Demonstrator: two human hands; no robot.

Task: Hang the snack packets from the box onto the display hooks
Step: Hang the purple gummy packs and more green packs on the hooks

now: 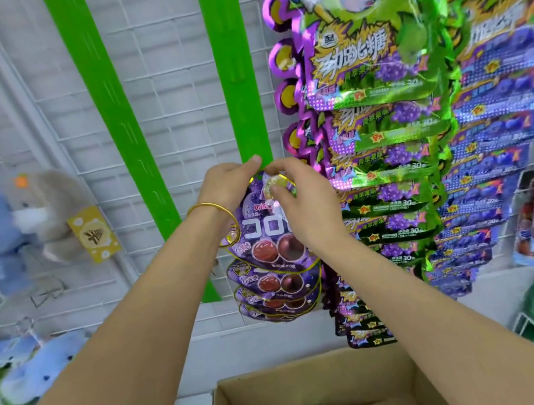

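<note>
Against the wire grid (170, 78), a purple snack packet (268, 233) sits in front of a green strip (235, 68). The left hand (228, 183) pinches its upper left edge and the right hand (304, 203) its upper right. Matching hung packets (278, 290) lie just below, above the cardboard box (319, 375).

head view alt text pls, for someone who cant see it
The left hand and right hand pinch the top of a purple packet at a green strip on a wire wall, above others already hanging. Green packets hang in rows to the right, and an open box sits below.
</note>
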